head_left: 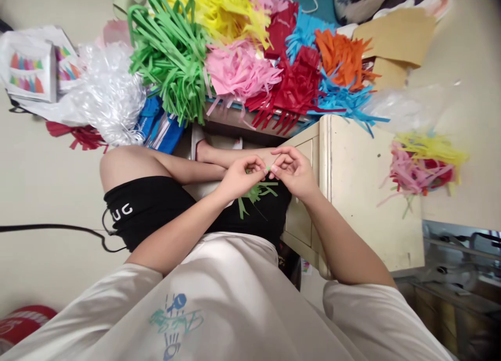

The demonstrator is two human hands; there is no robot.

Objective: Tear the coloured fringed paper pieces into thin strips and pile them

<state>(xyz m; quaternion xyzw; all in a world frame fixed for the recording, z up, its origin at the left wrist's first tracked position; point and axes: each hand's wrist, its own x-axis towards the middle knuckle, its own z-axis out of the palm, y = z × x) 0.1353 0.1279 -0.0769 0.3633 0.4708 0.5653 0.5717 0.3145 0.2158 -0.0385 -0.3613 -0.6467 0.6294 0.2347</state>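
Observation:
Over my lap, a small green paper tassel [256,192] hangs below my fingers, its cut strips spread against black shorts. My left hand [243,177] pinches it between thumb and fingers. Close beside it, my right hand [293,172] is closed in a pinch at the same green tip, thumb against forefinger. The fingertips nearly meet, and the exact hold at the tip is partly covered by them. A pile of fringed green paper [168,58] lies ahead, beside pink fringed paper [240,69] and dark red fringed paper [297,82].
Yellow [219,11], orange [340,56] and blue fringed paper [346,100] fill the far side. A cream cabinet [364,215] on the right bears a mixed tassel bunch [422,165]. White shiny string [111,89] lies left, near printed packets [33,71]. A black cable [58,227] crosses the floor.

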